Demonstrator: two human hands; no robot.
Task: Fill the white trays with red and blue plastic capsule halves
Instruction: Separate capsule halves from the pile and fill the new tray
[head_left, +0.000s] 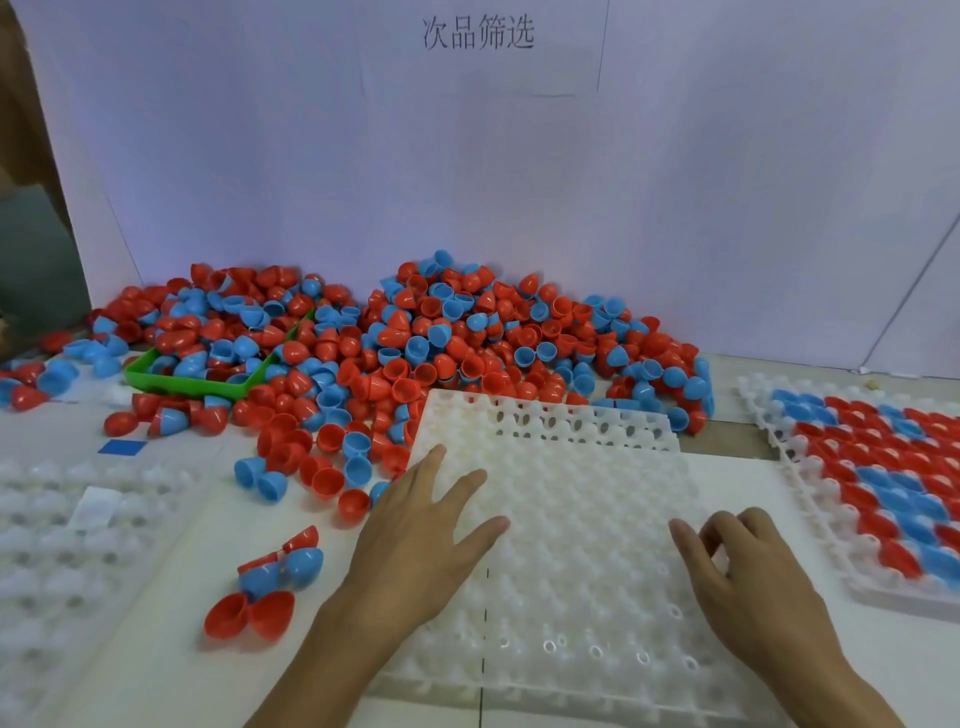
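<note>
Here we are, looking down at an empty white tray (571, 519) lying flat on the tabletop (171, 649) right in front of us, its rows of round sockets all bare. Our left hand (415, 540) lies on the tray's left part with fingers straight and spread, palm down, gripping nothing. Our right hand (748, 566) rests on the tray's right part, fingers loosely bent with the tips touching the sockets, and we see nothing pinched between them.

The capsule halves (415, 343) are heaped in a wide red and blue pile beyond the tray's far edge, against the white backboard (467, 182), well apart from both hands. The pile spills down to the left of the tray, and its nearest loose pieces lie just beside our left hand's thumb and wrist side. A green bin (171, 382) sits half buried in the pile's left part, with halves inside it. A small cluster of red and blue halves (265, 587) lies on its own on the tabletop, left of our left forearm.

To the right, a filled tray (883, 483) carries red and blue halves in nearly every socket, near our right hand but not touching it. To the left, another empty tray (41, 545) lies at the edge of view, with a blue tape patch (123, 447) just beyond it. Printed characters (478, 32) show high on the backboard
</note>
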